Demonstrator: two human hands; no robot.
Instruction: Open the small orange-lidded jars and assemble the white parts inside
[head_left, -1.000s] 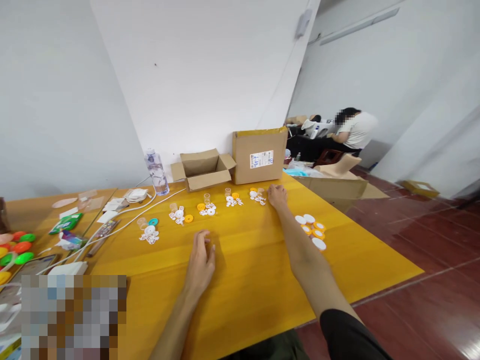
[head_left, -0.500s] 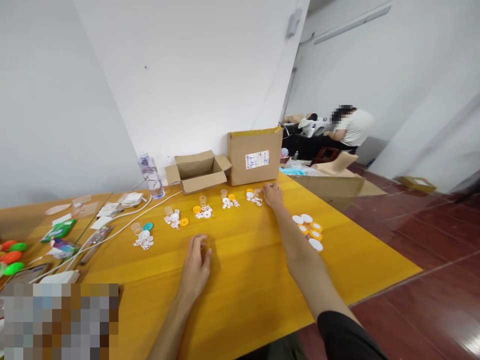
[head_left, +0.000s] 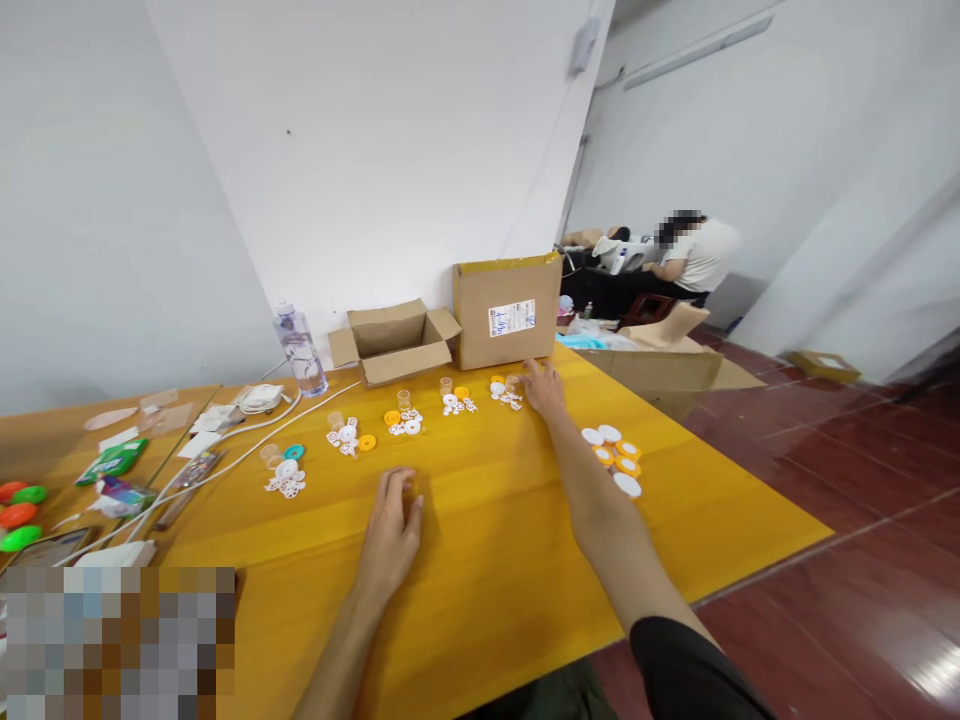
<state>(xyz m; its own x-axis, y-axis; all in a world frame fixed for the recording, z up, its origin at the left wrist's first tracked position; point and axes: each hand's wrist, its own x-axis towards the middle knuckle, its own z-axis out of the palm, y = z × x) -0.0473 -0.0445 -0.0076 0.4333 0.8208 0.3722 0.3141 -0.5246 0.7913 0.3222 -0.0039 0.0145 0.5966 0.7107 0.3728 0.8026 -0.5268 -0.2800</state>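
Observation:
My right hand (head_left: 545,388) reaches to the far side of the table, its fingers apart and nothing visible in them. Just left of its fingertips stands a small clear plastic cup (head_left: 512,384), beside a cluster of white cut-out plastic pieces (head_left: 511,401), a white disc (head_left: 497,389) and an orange disc. My left hand (head_left: 391,525) rests at mid-table, fingers loosely bent and thumb apart, holding nothing. Similar clusters lie in a row to the left, one with a teal ring (head_left: 294,453). Several white and orange round lids (head_left: 627,485) lie right of my right forearm.
An open cardboard box (head_left: 405,362) and an upright closed carton (head_left: 507,345) stand along the wall. Left of them are a water bottle (head_left: 301,355), white cables (head_left: 247,432) and a green packet (head_left: 112,462). A person (head_left: 709,255) sits in the background.
The fingers of my right hand have spread a little, beside the same clear cup. My left hand stays where it was. The whole view has shifted slightly.

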